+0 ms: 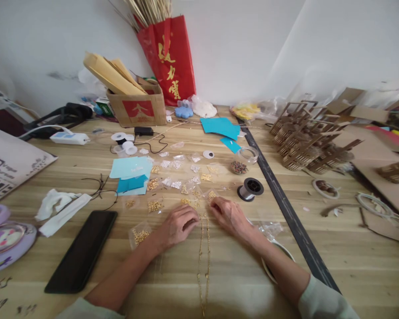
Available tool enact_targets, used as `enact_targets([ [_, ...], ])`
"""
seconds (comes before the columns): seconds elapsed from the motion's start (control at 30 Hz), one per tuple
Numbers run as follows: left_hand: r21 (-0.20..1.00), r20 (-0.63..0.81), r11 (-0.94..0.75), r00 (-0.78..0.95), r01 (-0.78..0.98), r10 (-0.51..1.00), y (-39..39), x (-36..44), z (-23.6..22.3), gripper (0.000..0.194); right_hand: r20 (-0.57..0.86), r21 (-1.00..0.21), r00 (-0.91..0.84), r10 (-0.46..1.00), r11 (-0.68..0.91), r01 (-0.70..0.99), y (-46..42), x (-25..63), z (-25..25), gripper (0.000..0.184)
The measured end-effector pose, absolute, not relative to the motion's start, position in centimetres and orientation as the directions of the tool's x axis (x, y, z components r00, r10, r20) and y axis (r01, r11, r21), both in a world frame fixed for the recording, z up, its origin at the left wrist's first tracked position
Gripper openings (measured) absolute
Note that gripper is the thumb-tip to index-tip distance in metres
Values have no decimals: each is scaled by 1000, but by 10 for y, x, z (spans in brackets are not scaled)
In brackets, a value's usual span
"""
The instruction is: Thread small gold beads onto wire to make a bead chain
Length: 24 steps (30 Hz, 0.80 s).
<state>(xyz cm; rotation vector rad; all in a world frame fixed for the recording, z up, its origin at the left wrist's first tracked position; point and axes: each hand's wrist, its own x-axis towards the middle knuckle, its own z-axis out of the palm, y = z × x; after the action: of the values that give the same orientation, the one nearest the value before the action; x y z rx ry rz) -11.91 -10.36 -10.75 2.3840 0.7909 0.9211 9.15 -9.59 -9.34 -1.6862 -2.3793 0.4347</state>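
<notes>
A gold chain necklace [208,254] lies in a long narrow loop on the wooden table, its top end between my two hands. My left hand [179,225] rests just left of that end, fingers curled and thumb drawn toward them; whatever they pinch is too small to make out. On the other side, my right hand [226,215] has its fingers bent together beside a small bag of gold beads [212,195]. Its fingertips hide anything they hold. Gold beads [155,206] lie in a pile left of my hands, and a clear bag of gold pieces [141,236] sits by my left wrist.
Small bags of silver pieces [176,184] spread beyond my hands. A wire spool [250,189] and a jar of beads [239,167] stand to the right. A black phone [83,252] lies left. Wooden baskets [299,141], a cardboard box [159,104] and a red bag [182,57] stand farther back.
</notes>
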Motion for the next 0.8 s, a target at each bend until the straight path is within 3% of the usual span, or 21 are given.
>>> enact_targets([
  [0.3, 582, 443, -730, 612, 359, 655, -103, -119, -111, 12, -41, -204, -279, 959, 266, 942, -101, 89, -90, 31],
  [0.53, 590, 428, -725, 625, 355, 653, -103, -119, -109, 12, -93, -143, -265, 960, 251, 957, -104, 80, -89, 13],
  [0.8, 600, 421, -718, 624, 353, 659, -103, -119, -109, 13, -123, -94, -312, 942, 302, 949, -104, 84, -94, 15],
])
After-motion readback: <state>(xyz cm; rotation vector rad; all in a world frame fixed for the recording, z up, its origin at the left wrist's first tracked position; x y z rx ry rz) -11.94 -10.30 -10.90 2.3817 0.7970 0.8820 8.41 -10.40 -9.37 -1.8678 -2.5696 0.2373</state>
